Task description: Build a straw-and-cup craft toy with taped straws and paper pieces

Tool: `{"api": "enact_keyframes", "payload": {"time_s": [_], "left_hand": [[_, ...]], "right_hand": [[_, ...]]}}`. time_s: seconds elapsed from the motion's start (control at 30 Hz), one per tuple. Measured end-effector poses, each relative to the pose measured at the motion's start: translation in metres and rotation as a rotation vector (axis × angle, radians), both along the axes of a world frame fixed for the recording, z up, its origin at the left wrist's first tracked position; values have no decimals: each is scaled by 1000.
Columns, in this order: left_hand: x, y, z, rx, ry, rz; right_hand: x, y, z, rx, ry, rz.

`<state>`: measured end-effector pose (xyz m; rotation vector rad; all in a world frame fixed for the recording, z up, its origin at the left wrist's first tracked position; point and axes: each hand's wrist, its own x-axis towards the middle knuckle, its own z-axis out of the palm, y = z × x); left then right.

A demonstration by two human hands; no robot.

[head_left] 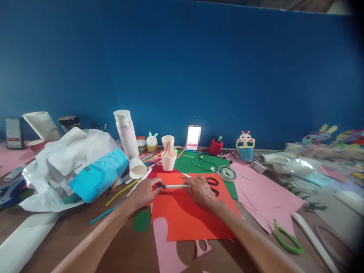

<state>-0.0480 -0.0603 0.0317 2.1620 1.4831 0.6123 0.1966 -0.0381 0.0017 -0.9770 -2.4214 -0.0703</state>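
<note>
A white marker pen [174, 186] with a dark blue cap lies level between my hands, above a sheet of orange paper [196, 220]. The fingers of my left hand [146, 193] are closed on its capped end. My right hand [200, 191] grips the other end of the barrel. Scissors [212, 181] with black handles rest on the orange paper just beyond my right hand, their blades partly hidden. Beneath the orange sheet is cut pink paper [165, 254], with a green paper circle [142, 221] to its left.
Two stacked paper cups [168, 162] stand behind the orange sheet, and another cup [138, 168] lies tipped over. A white plastic bag [51, 185] bulges on the left. To the right are a tape roll [226, 173], pink paper [264, 189] and a green pipe cleaner [287, 242].
</note>
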Motion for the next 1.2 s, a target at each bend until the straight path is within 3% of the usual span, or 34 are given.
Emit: {"api": "enact_keyframes", "payload": {"time_s": [0.63, 1.0, 1.2], "left_hand": [[6, -3, 2, -101, -185, -50], [3, 2, -1, -135, -194, -33], [-15, 8, 12, -103, -75, 8]], "right_hand": [[-4, -1, -13, 59, 97, 125], [-10, -3, -7, 60, 78, 48], [-10, -3, -5, 84, 15, -28]]}}
